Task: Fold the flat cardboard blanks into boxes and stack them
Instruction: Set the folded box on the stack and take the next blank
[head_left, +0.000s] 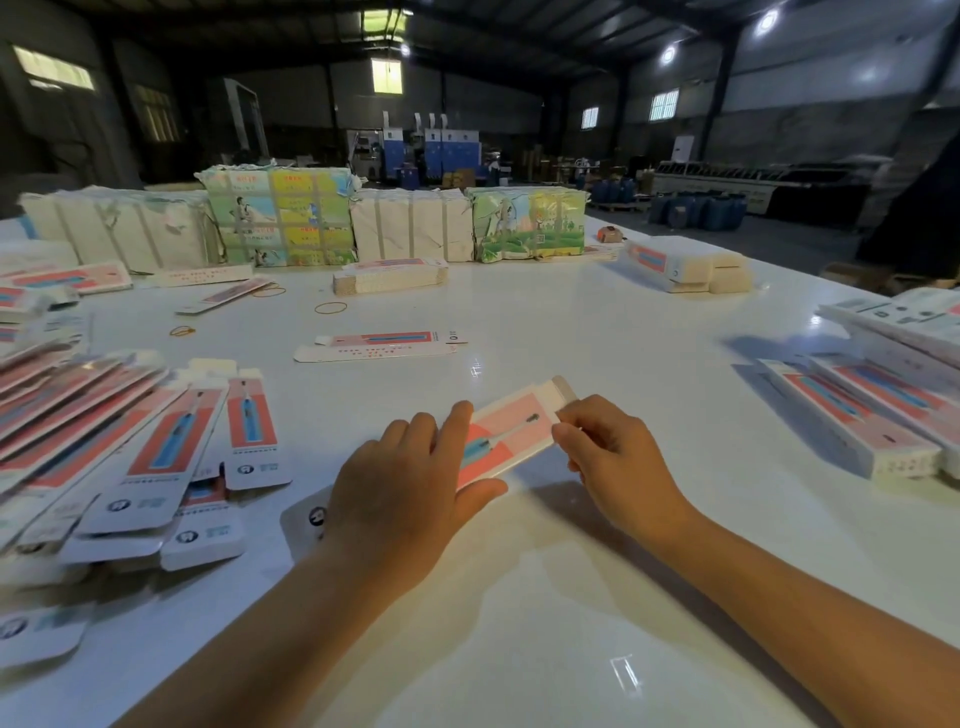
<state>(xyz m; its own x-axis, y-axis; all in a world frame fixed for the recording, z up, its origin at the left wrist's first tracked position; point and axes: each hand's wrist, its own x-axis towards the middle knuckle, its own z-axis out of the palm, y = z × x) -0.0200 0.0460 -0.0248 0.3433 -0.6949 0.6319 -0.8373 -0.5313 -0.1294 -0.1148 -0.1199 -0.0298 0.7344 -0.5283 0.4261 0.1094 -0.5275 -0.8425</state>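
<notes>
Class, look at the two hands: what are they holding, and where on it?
One cardboard box. The left hand holds its near end, fingers across the top; the right hand pinches its right edge.

A single head-worn, wide-angle view looks forward and down across the glossy white table (571, 322), close above both hands.

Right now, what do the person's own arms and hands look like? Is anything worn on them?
Both forearms are bare as far as the picture shows: no sleeves are in view. The left hand and the right hand wear no gloves, and I see no ring, watch or bracelet. The fingernails look short and plain.
</notes>
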